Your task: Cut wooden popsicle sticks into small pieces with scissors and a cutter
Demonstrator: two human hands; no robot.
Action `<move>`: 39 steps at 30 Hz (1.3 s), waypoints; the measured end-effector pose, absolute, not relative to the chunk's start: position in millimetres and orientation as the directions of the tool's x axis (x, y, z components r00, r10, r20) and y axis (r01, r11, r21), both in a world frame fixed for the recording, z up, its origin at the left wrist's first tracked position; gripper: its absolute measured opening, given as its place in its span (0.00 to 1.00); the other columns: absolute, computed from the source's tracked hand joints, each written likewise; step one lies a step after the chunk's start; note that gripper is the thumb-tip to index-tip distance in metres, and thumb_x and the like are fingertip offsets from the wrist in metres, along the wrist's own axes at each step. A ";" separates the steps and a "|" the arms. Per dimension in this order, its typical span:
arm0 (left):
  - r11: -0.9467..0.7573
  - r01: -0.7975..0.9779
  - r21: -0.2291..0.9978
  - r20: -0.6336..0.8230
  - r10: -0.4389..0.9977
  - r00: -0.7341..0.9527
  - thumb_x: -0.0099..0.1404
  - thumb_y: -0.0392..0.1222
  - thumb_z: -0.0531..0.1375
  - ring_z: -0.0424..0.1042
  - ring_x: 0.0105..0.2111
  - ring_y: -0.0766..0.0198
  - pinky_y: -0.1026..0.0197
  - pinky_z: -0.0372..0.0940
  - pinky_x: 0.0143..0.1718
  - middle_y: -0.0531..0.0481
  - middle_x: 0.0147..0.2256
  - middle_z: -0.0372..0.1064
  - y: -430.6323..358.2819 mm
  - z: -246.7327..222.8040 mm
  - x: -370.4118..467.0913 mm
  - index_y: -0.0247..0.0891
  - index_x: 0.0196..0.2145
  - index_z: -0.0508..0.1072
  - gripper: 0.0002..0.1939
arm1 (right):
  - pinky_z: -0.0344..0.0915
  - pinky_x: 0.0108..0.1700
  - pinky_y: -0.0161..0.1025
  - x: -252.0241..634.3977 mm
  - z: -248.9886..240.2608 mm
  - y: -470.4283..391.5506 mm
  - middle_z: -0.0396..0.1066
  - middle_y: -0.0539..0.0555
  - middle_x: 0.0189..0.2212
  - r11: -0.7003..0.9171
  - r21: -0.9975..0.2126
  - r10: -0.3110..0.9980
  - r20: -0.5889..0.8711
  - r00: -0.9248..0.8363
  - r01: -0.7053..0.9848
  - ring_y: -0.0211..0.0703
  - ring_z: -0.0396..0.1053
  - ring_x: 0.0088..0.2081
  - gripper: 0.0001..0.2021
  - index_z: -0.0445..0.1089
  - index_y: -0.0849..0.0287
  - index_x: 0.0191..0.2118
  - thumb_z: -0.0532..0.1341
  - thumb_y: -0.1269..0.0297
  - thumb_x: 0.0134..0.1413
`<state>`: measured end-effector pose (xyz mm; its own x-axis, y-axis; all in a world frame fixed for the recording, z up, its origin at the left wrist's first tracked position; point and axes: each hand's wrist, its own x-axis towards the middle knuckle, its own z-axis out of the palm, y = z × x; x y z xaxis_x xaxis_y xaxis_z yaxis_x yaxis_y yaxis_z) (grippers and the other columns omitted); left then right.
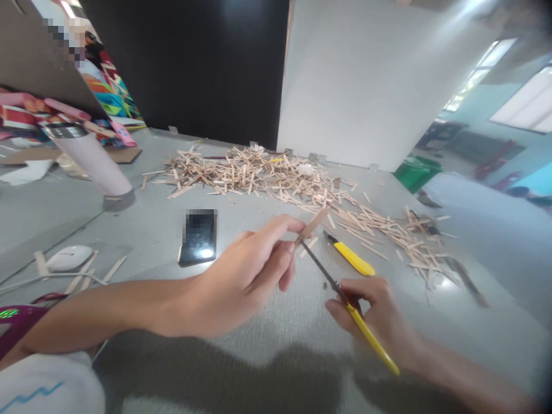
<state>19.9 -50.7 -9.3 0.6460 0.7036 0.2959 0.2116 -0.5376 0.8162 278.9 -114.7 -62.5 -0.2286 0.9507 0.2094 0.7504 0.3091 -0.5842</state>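
Between the thumb and fingertips of my left hand [248,267] is a flat, pale wooden strip [317,221], angled up to the right. My right hand [379,307] is closed around a thin dark metal-shafted tool with a yellow handle [371,338]; its exact kind is unclear. The tool's tip meets the near end of the strip at my left fingertips. Just beyond my right hand, a yellow box cutter [353,259] lies on the grey table [276,330]. Another small wooden strip partly shows beneath my left fingertips.
Many loose wooden strips [241,172] spread along the back and right of the table, against a black and white panel [345,80]. A phone [198,237], a white mouse [69,257] with its cable, and a leaning pale tumbler [92,158] occupy the left side.
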 end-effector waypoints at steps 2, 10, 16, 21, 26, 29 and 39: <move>-0.487 0.185 0.854 0.266 0.712 0.650 0.86 0.40 0.45 0.64 0.22 0.68 0.66 0.62 0.26 0.58 0.27 0.70 -50.7 -10.7 19.7 0.43 0.56 0.66 0.12 | 0.47 0.24 0.37 279.1 -64.0 -114.2 0.44 0.43 0.18 0.315 -0.583 0.949 0.216 -0.231 0.749 0.35 0.42 0.23 0.27 0.48 0.53 0.21 0.64 0.55 0.64; -0.166 -0.027 0.986 0.136 0.692 0.709 0.87 0.44 0.46 0.60 0.20 0.71 0.69 0.61 0.22 0.59 0.27 0.68 -51.3 -6.5 21.9 0.43 0.49 0.64 0.09 | 0.46 0.25 0.37 281.2 -67.1 -110.1 0.45 0.43 0.18 0.346 -0.583 0.938 0.227 -0.261 0.735 0.35 0.43 0.22 0.26 0.48 0.53 0.21 0.64 0.58 0.62; -0.006 -0.150 0.989 0.121 0.619 0.776 0.87 0.46 0.47 0.59 0.19 0.71 0.69 0.58 0.22 0.60 0.25 0.67 -48.8 -8.7 23.0 0.44 0.51 0.63 0.08 | 0.46 0.25 0.37 283.5 -75.5 -104.8 0.46 0.43 0.19 0.440 -0.567 0.896 0.332 -0.296 0.696 0.35 0.42 0.22 0.24 0.48 0.53 0.22 0.63 0.62 0.62; 0.065 -0.182 0.981 0.116 0.556 0.823 0.87 0.45 0.46 0.69 0.22 0.68 0.67 0.64 0.25 0.56 0.27 0.73 -43.0 -9.6 21.9 0.45 0.52 0.64 0.09 | 0.44 0.25 0.37 284.5 -77.5 -101.6 0.44 0.42 0.19 0.450 -0.579 0.892 0.332 -0.308 0.680 0.36 0.41 0.23 0.24 0.47 0.53 0.22 0.63 0.62 0.62; -0.078 -0.106 0.991 0.130 0.685 0.717 0.86 0.52 0.51 0.80 0.31 0.62 0.64 0.72 0.31 0.46 0.32 0.80 -33.8 -7.3 22.1 0.37 0.51 0.73 0.17 | 0.44 0.24 0.36 283.5 -78.9 -99.0 0.44 0.42 0.19 0.460 -0.555 0.884 0.357 -0.301 0.693 0.35 0.41 0.22 0.25 0.46 0.53 0.22 0.63 0.64 0.62; -0.075 -0.082 0.994 0.111 0.678 0.726 0.85 0.52 0.53 0.80 0.27 0.64 0.67 0.71 0.27 0.47 0.29 0.80 -28.4 -6.1 24.1 0.35 0.46 0.74 0.18 | 0.43 0.23 0.36 282.7 -82.7 -98.9 0.45 0.42 0.18 0.501 -0.511 0.852 0.433 -0.294 0.698 0.34 0.42 0.21 0.24 0.47 0.53 0.23 0.64 0.66 0.62; 0.201 -0.189 0.961 0.047 0.556 0.830 0.87 0.50 0.48 0.74 0.15 0.67 0.73 0.64 0.15 0.52 0.23 0.77 -27.9 -10.9 25.3 0.40 0.44 0.70 0.17 | 0.45 0.23 0.34 285.8 -92.6 -94.5 0.49 0.41 0.19 0.604 -0.410 0.759 0.557 -0.337 0.684 0.31 0.45 0.21 0.21 0.50 0.54 0.24 0.62 0.72 0.62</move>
<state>25.3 -27.9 -10.9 0.8299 0.5559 0.0469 -0.1890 0.2010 0.9612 285.8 -94.5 -92.6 -0.3366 0.7591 0.5572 0.6836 0.6039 -0.4098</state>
